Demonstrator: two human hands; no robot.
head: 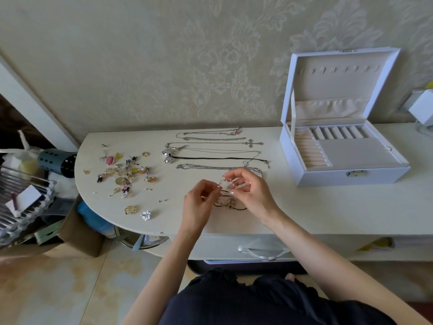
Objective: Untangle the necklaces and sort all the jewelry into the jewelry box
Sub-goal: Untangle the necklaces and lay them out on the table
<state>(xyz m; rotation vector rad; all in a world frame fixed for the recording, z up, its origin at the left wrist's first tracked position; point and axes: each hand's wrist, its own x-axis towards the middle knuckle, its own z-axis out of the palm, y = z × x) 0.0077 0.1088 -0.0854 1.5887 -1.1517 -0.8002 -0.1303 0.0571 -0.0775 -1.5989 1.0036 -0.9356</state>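
1. My left hand (202, 202) hovers just above the white table (328, 207), thumb and forefinger curled together, pinching a fine strand of the tangled necklaces (228, 204).
2. My right hand (249, 193) is just beside it, fingertips bent inward and nipping the same knot from the other side; the strand between my hands is too thin to follow.
3. The rest of the tangle, with dark cord and small charms, lies on the table under and between my hands.
4. Beyond my hands, several necklaces lie straightened in rows: a cross pendant necklace (252, 143), a silver bow on black cord (169, 156), and a chain with a pink charm (237, 132) nearest the wall.
5. To the left is a loose pile of small jewelry (126, 172), with a gold ring (130, 209) and a snowflake brooch (146, 215) nearer the table edge.
6. The white jewelry box (351, 178) stands at the right, lid raised; I can see no jewelry in its compartments.
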